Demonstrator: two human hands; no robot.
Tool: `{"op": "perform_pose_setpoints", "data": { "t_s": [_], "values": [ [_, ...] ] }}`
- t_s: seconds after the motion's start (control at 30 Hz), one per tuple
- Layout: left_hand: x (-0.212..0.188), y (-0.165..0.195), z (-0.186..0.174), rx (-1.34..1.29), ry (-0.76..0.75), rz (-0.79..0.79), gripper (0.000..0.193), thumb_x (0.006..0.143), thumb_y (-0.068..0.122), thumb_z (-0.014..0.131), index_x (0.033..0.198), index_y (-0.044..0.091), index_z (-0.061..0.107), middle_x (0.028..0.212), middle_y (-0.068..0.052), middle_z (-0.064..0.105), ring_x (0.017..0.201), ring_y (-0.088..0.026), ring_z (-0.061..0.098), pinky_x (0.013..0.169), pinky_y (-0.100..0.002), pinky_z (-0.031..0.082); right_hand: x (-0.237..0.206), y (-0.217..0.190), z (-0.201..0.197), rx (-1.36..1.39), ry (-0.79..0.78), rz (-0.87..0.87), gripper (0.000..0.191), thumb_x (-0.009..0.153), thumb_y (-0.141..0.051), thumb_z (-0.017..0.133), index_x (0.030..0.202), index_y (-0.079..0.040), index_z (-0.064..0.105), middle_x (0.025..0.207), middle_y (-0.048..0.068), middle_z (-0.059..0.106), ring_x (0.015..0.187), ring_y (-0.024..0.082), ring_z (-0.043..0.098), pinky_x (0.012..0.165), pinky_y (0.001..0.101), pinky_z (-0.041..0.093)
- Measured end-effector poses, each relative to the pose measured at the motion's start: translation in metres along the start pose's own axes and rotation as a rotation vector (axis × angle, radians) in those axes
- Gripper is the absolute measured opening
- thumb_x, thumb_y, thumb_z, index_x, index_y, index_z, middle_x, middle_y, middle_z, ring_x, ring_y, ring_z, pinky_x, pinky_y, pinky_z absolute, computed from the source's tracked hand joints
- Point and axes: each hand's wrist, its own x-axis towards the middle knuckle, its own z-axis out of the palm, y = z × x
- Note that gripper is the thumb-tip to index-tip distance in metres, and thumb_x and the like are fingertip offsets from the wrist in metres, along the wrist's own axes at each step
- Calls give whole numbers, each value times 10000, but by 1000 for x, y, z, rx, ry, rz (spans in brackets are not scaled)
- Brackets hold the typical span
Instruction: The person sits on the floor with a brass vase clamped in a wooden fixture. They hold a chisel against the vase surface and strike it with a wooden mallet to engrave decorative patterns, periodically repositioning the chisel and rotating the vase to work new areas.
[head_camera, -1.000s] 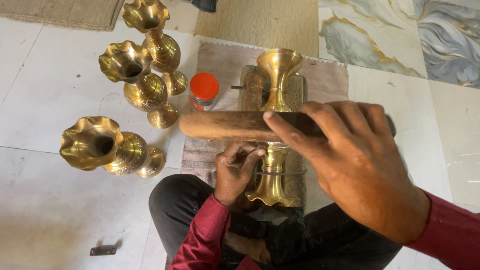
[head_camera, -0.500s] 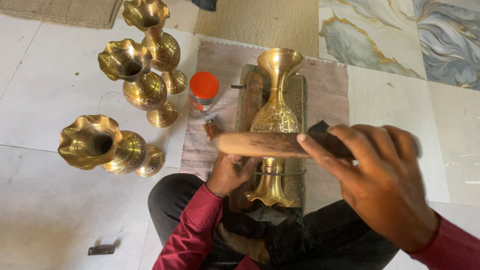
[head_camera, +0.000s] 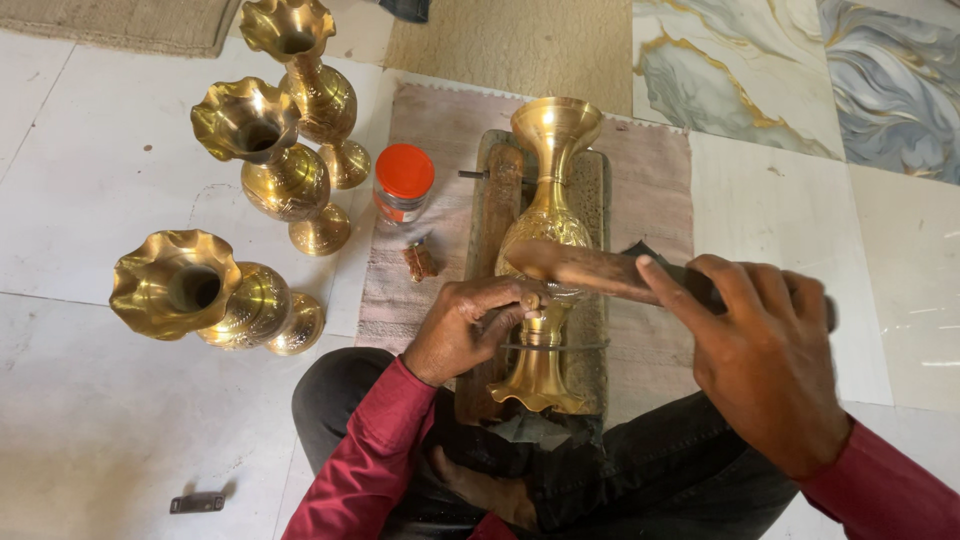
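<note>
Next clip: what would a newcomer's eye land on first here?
Most striking is the brass vase lying on a wooden board at centre, where the left hand presses a small tool at its narrow neck and the right hand holds a wooden mallet over it. Next come three more brass vases with ruffled rims on the white floor at left, beside an orange-lidded jar.

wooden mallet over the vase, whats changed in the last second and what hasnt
The right hand has swung the wooden mallet down and to the right, from high over the lying brass vase to close above its belly. The left hand came up from the vase's neck and now pinches a small tool there. The three brass vases on the floor and the orange-lidded jar stayed put.
</note>
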Motion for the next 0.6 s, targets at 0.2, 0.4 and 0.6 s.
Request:
{"op": "perform_pose_setpoints", "data": {
  "t_s": [0.2, 0.4, 0.6],
  "values": [
    [1, -1, -3, -15, -23, -26, 315, 848, -59, 761, 1126, 85, 726, 1158, -102, 773, 1026, -246, 786, 840, -313, 636, 2, 1, -5, -146, 29, -67, 749, 742, -6, 703, 1434, -272, 598, 1226, 75, 648, 1061, 263, 612, 939, 481, 437],
    [-16, -30, 5, -3, -1, 31, 391, 810, -55, 751, 1174, 83, 720, 1190, -131, 749, 1084, -273, 747, 924, -363, 610, 9, -3, -13, 247, 186, -114, 670, 875, 40, 688, 1482, -221, 578, 1288, 102, 611, 1140, 252, 580, 1018, 444, 445],
    [-28, -41, 13, 69, 52, -30, 408, 786, -6, 768, 1182, 56, 694, 1171, -156, 730, 1138, -311, 704, 987, -398, 562, 16, -15, -26, 124, 158, -220, 732, 751, 60, 717, 1399, -266, 623, 1228, 71, 592, 1131, 276, 588, 999, 471, 428]
  ]
}}
